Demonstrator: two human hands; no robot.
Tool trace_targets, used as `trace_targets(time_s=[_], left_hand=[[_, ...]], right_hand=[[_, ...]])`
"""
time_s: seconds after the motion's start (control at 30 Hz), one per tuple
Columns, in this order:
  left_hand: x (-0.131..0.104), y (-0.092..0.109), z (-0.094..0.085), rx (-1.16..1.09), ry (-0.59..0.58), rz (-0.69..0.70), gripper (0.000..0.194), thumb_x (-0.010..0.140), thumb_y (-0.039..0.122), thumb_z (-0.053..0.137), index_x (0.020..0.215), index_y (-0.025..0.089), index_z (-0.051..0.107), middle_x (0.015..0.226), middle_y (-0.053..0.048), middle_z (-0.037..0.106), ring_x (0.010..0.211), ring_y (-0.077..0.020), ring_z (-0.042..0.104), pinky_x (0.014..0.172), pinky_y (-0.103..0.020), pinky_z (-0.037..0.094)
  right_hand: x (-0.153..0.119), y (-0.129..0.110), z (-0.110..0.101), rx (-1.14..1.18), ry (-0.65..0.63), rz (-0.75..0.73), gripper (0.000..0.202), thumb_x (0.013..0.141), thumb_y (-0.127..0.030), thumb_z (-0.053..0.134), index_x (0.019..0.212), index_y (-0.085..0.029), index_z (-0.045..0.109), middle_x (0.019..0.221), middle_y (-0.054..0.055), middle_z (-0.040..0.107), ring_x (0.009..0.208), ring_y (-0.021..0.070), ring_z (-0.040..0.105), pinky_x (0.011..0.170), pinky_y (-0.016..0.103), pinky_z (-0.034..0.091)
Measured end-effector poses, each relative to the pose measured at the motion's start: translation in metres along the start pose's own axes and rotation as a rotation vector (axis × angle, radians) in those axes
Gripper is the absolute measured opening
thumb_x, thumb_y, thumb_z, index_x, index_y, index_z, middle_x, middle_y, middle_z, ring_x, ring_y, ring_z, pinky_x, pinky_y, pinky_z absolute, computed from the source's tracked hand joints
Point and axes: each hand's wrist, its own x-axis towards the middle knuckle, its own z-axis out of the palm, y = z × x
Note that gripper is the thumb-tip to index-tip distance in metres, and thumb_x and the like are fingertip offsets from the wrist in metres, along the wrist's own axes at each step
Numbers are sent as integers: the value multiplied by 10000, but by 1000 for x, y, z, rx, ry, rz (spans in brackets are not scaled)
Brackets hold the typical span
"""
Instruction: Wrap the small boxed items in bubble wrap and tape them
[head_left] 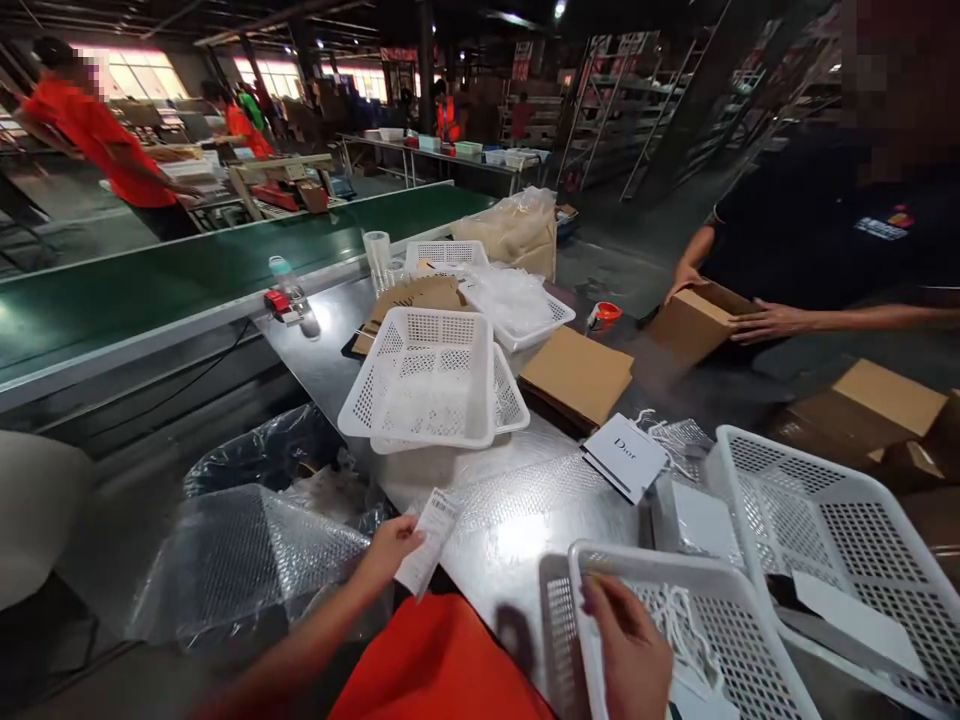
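Observation:
Pinched in my left hand [395, 548] is a white printed paper slip [431, 538] with a barcode, over the table's near edge. My right hand [628, 645] has its fingers curled together at the left rim of a white perforated basket [675, 565]; whatever they grip, if anything, is too hidden to make out. White cords [684, 630] and white items lie inside that basket. Beyond it, white "Dior" bags [626, 455] rest on the metal table [495, 560], beside a clear-wrapped white box [697, 520].
Stacked white baskets [431, 375] and brown cardboard sheets [577, 372] occupy the table's middle. A larger basket [847, 500] stands right. Bubble wrap [255, 560] hangs left. Across the table, a person handles a cardboard box [697, 322]. A green conveyor [247, 250] runs behind.

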Motion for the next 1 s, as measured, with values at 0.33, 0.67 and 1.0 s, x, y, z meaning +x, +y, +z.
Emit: trace_targets(time_s=[0.33, 0.67, 1.0], left_hand=[[-6, -6, 7, 73, 1, 8, 551, 435, 727, 719, 562, 201, 612, 575, -26, 615, 601, -209, 566, 585, -305, 442], [2, 3, 53, 268, -239, 135, 479, 569, 719, 642, 614, 242, 614, 596, -24, 628, 647, -253, 597, 637, -357, 503], [-20, 24, 141, 330, -403, 235, 157, 649, 366, 572, 630, 221, 514, 633, 14, 539, 638, -165, 515, 641, -283, 429]], right_hand=[[-42, 50, 45, -150, -325, -73, 337, 771, -534, 638, 700, -211, 703, 662, 47, 685, 623, 205, 631, 574, 295, 493], [-42, 69, -27, -147, 107, -74, 393, 807, -580, 583, 750, -215, 719, 769, 71, 692, 748, 217, 636, 707, 331, 521], [-59, 108, -116, 59, 450, 282, 542, 519, -680, 758, 713, -177, 696, 666, 53, 693, 573, 187, 584, 538, 312, 514]])
